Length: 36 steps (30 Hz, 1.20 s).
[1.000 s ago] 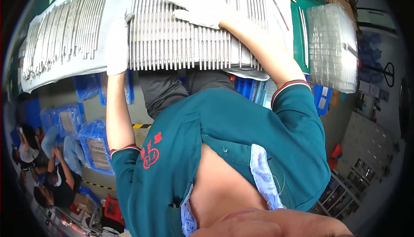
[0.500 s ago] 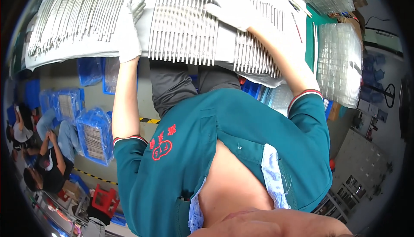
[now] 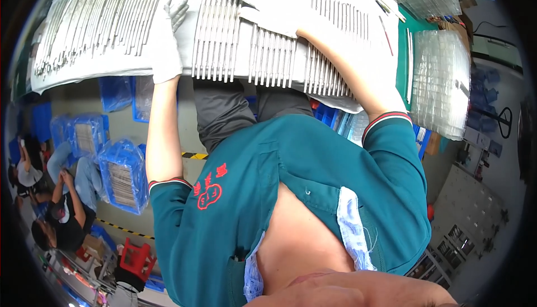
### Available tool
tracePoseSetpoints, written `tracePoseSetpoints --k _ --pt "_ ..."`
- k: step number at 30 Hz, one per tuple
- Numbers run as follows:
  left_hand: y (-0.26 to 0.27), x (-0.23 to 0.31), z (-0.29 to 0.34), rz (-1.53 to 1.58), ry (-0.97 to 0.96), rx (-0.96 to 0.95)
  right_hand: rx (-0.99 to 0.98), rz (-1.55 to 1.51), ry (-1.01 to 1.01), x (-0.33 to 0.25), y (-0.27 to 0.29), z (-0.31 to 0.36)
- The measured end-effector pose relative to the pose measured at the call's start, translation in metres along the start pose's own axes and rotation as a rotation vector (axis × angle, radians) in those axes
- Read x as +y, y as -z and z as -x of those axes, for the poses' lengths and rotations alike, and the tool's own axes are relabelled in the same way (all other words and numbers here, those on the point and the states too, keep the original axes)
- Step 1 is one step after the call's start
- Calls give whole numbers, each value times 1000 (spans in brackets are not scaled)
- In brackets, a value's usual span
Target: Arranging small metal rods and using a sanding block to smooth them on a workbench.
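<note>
From my remote seat I saw both gloved hands on the tabletop [image 3: 428, 30], working a white sheet covered in rows of thin metal rods [image 3: 268, 55]. The left hand [image 3: 165, 38] lay at the near edge, palm on the sheet [image 3: 112, 66] just beside the left end of one block of rods, fingers spread and flat, grasping nothing. The right hand [image 3: 268, 5] rested farther in, toward the middle of the tabletop, fingers stretched over the tops of the rods; I could not tell whether it pinched a rod under the glove or only pressed down on the row. The rods sat side by side, running from near edge to far edge, and the closest block reached the near edge, its ends hanging slightly over the lap below. A second batch of rods [image 3: 100, 16] filled the left end of the tabletop, and a stack of clear trays [image 3: 442, 83] stood at the right end. My worry was that near edge: I judged that a pull toward the body, or a sideways sweep by the right hand, could roll rods off the sheet and onto the floor. Pressing unevenly might also knock neighbouring rods out of line. The sheet itself could slide if the left palm lifted.
</note>
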<state>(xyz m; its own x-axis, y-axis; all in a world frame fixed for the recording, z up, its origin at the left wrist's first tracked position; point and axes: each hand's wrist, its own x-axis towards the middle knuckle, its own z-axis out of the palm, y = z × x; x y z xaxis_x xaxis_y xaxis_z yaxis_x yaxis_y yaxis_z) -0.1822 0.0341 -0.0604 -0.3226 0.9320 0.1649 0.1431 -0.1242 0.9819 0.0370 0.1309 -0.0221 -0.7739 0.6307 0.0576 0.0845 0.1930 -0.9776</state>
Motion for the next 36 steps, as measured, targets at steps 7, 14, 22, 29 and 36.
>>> tracePoseSetpoints --k 7,14,22,29,36 --pt "-7 15 3 86 10 -24 -32 227 -28 22 23 24" --pt "-4 4 3 11 -33 -17 21 1120 248 -2 3 -1" --pt "-5 12 5 95 -11 -25 14 1005 285 -7 -20 -32" --pt "-6 8 3 99 -21 -34 5 39 39 -2 -9 -12" --pt "-4 13 5 64 -91 -32 -3 1160 182 -7 21 10"
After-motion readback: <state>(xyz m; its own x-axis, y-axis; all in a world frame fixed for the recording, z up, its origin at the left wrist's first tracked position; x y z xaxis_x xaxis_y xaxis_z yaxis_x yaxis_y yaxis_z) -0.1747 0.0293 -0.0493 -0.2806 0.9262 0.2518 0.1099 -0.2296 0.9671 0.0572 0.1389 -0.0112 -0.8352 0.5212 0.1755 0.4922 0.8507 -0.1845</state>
